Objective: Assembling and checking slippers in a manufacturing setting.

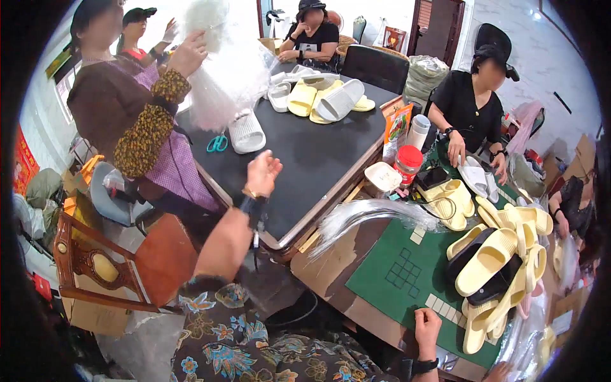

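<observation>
My left hand (264,173) is raised over the dark table (299,153), its fingers loosely bent and apart, with nothing in it. Just beyond it lie a grey slipper (247,132) and teal-handled scissors (217,143). At the lower right my right hand (428,326) is closed in a fist beside the green mat (375,270), and no object shows in it. Close to that hand are small pale tiles (442,309) in a row. A heap of yellow slippers (487,261) and black ones lies further right on the mat.
A person in a brown top (105,95) holds up clear plastic bags (219,76). Another (477,102) handles grey slippers (477,178). A red-lidded jar (408,164), a white tub (383,177) and plastic strips (369,219) are at the table edges. A wooden chair (168,261) stands left.
</observation>
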A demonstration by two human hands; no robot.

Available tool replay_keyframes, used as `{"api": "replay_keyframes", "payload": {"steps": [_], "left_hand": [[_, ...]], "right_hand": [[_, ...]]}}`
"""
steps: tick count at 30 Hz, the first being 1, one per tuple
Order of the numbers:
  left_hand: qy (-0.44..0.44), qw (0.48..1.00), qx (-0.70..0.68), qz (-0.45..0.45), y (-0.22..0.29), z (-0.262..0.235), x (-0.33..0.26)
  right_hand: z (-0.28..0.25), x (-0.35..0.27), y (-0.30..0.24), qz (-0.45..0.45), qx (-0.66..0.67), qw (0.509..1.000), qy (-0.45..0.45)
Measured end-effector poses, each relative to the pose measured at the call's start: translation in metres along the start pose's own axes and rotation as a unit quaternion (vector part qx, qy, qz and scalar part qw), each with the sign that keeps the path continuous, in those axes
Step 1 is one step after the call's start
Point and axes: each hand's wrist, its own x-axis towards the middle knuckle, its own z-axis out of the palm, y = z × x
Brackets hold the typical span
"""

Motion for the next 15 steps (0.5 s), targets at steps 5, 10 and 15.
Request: {"api": "replay_keyframes", "payload": {"steps": [5,10,15], "left_hand": [[0.078,0.994,0.001,-0.082,0.016,-0.021,0.094],[0.026,0.998,-0.057,-0.002,0.032,-0.076,0.117],[-0.133,0.986,-0.078,-0.06,-0.034,-0.032,-0.012]], "right_hand": [[0.002,0.0,-0.013,0.007,-0.014,0.999,0.028],[0.008,0.001,-0.016,-0.005,-0.006,1.0,0.004],[-0.005,0.004,-0.009,0.055,0.014,0.998,0.006]]}}
